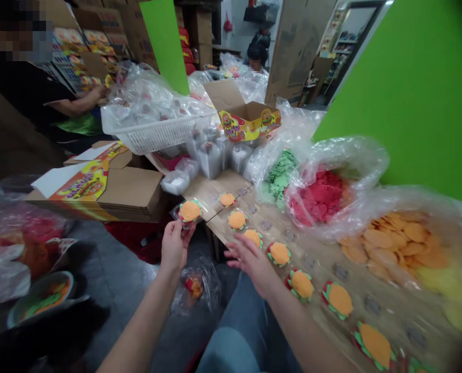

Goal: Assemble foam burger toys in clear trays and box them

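The person's own body shows as two bare forearms, the left forearm [137, 321] and the right forearm [304, 331], slim and narrowing to the bare left hand [174, 246] and bare right hand [250, 264], with slender fingers [236, 249]. Just beside the counter [215, 186], on the side nearest the camera, are blue-grey denim jeans [242, 331], softly creased and fading to a paler, washed-out blue across the thigh. The fabric looks plain, with no visible markings.

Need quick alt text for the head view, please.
A person's left hand holds an orange-and-green burger-shaped candy in clear plastic near a light wooden board; the open right hand hovers beside a row of matching candies.
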`<state>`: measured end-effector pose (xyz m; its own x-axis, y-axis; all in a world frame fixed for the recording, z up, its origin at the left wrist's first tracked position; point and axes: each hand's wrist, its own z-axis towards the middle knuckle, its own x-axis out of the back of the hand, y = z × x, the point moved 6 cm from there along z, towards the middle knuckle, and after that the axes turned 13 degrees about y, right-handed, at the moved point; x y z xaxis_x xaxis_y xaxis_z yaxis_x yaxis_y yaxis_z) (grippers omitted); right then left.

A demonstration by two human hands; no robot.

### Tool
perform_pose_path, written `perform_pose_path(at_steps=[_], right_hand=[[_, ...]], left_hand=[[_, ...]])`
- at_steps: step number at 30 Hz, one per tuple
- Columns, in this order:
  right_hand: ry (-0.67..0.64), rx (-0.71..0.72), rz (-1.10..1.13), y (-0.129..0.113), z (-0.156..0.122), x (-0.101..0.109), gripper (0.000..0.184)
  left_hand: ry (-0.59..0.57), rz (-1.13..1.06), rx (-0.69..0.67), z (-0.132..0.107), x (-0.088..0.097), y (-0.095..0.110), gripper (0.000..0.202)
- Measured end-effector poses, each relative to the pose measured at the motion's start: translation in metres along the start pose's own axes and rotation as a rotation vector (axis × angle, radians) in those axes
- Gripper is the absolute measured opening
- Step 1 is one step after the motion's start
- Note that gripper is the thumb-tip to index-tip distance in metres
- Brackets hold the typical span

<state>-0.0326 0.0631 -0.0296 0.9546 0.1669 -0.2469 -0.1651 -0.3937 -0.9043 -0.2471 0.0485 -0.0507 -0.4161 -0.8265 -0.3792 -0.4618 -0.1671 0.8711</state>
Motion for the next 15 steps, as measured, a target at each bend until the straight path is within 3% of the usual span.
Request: perform_pose_path(at_steps=[3, 6, 10, 15], right_hand=[[0.092, -0.092, 0.276, 0.007, 0.015, -0.011, 0.048], [0.146, 0.137, 0.264, -0.005, 0.0, 0.002, 0.044], [0.146, 0.563, -0.147, -0.027, -0.054, 0.032, 0.048], [0.146, 0.809, -0.61, -0.037, -0.101, 0.066, 0.056]], left_hand=[[-0.108, 0.049, 0.066, -0.061, 0.016, -0.003, 0.02], [-0.191, 0.109, 0.167, -0.113, 0.026, -0.015, 0.023], [-0.246, 0.148, 0.332, -0.153, 0.026, -0.033, 0.021], [-0.33, 0.173, 0.495, -0.185, 0.01, -0.046, 0.014]])
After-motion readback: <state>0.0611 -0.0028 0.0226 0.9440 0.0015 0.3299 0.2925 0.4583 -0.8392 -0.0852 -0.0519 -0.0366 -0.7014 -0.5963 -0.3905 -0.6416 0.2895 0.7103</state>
